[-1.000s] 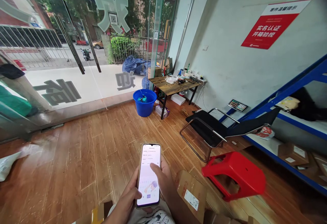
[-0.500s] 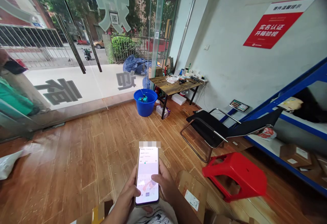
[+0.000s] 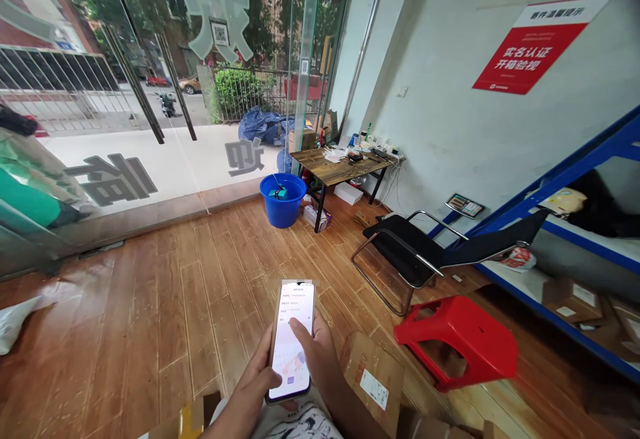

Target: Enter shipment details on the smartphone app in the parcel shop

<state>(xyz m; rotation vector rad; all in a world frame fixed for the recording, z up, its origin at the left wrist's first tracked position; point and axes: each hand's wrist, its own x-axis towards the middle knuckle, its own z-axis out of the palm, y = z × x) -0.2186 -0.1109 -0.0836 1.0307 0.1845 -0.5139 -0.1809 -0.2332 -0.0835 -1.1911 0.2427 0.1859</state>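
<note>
A smartphone (image 3: pixel 287 352) with a lit, mostly white screen is held upright in front of my lap. My left hand (image 3: pixel 260 369) grips its left side, with the thumb over the lower left of the screen. On the other side, my right hand (image 3: pixel 320 349) is wrapped round the right edge, its thumb reaching across to the upper middle of the screen. Rows of small text show near the top of the display, too small to read. The fingers behind the phone are mostly hidden.
A cardboard box (image 3: pixel 373 385) lies right of my lap, beside a red plastic stool (image 3: pixel 463 342). Further off stand a black chair (image 3: pixel 407 245), a blue bucket (image 3: pixel 283 209) and a wooden table (image 3: pixel 335 171). Boxes sit on a blue rack (image 3: pixel 595 225) at right. Glass doors (image 3: pixel 150 92) line the left.
My right thumb has moved up the screen from the keyboard area to the text rows. The phone has shifted slightly right. Outside the glass, a person at far left has moved.
</note>
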